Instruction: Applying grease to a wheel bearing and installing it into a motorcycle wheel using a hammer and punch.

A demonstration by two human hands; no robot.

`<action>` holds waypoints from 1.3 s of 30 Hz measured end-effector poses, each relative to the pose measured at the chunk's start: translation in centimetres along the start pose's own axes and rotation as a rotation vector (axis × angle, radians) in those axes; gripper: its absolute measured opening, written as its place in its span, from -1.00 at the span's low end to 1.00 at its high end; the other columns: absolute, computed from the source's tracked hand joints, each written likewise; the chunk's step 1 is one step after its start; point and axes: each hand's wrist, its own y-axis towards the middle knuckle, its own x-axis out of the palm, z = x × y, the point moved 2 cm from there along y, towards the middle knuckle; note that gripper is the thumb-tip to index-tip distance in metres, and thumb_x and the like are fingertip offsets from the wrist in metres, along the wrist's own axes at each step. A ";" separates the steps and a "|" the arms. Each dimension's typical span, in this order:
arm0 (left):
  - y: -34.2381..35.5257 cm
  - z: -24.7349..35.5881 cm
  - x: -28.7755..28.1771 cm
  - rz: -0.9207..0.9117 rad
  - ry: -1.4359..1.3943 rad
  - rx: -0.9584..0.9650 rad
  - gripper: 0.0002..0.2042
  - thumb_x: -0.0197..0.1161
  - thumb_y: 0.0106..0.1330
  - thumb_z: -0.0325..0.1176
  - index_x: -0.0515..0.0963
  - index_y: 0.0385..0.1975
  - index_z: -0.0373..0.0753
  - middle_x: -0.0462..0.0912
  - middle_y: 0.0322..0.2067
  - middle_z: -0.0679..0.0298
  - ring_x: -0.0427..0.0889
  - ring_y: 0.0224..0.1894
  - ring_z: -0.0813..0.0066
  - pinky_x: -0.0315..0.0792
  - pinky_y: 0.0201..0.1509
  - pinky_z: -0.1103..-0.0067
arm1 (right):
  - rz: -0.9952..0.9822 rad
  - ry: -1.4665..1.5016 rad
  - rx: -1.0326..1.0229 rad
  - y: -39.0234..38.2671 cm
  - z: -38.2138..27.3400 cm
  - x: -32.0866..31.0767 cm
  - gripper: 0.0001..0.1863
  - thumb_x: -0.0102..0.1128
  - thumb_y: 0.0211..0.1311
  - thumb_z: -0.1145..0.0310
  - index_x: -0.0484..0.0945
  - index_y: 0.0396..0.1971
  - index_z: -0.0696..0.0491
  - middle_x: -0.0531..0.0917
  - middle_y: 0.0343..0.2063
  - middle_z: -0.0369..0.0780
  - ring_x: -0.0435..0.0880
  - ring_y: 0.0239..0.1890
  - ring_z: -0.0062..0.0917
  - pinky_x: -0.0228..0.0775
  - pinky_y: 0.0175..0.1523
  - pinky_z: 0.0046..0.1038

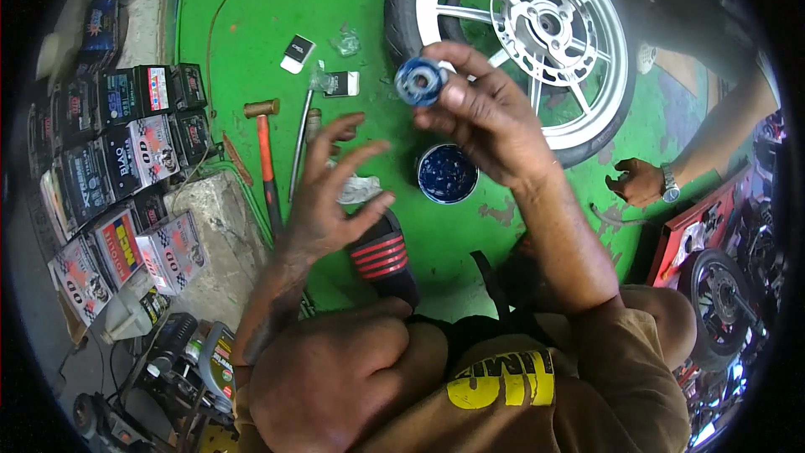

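My right hand (495, 122) pinches a small ring-shaped wheel bearing (421, 81) between thumb and fingers. Blue grease coats the bearing, and its centre hole faces up. My left hand (335, 193) is held apart to the left, its fingers spread with nothing in them. Below and between the two hands, an open round tub (447, 174) of dark blue grease stands on the floor. Just beyond my right hand lies a white spoked motorcycle wheel (587, 113) with a tyre and a brake disc.
A hammer (265, 151) and a metal rod (302, 138) lie left of my left hand. Small boxes (341, 84) and clear plastic wrap (345, 40) are farther off. Boxed batteries (122, 109) line the left side. At right, another person's hand (639, 183) with a watch hangs near a red tray (683, 231).
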 end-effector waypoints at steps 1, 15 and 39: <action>-0.4 -0.2 1.4 -0.079 0.043 0.008 -0.38 0.47 0.02 -0.31 0.45 0.16 -0.13 0.25 0.26 0.02 0.33 0.23 0.08 0.28 0.27 0.28 | 0.005 -0.015 -0.041 -0.1 -0.7 -0.2 -0.49 0.26 0.26 0.36 0.34 0.16 0.12 0.58 -0.07 -0.21 0.64 -0.12 -0.51 0.57 0.01 -0.48; 0.3 -0.3 11.4 -0.514 0.582 0.021 -0.34 0.18 0.09 0.36 0.65 -0.02 -0.08 0.10 0.35 -0.13 0.17 0.31 -0.17 0.09 0.30 0.00 | 0.064 0.014 -0.063 -2.1 -1.4 -2.4 -0.54 0.33 0.20 0.40 0.43 0.09 0.12 0.59 -0.15 -0.21 0.62 -0.11 -0.52 0.51 0.07 -0.45; 1.3 3.7 -1.5 0.114 -0.303 -0.085 -0.41 0.31 0.14 -0.01 0.48 0.10 -0.25 0.13 0.32 -0.06 0.19 0.33 0.02 0.15 0.35 0.17 | 0.019 -0.016 0.019 -1.7 1.3 -1.7 -0.57 0.25 0.24 0.49 0.42 0.11 0.13 0.62 -0.13 -0.27 0.60 -0.08 -0.61 0.52 0.06 -0.51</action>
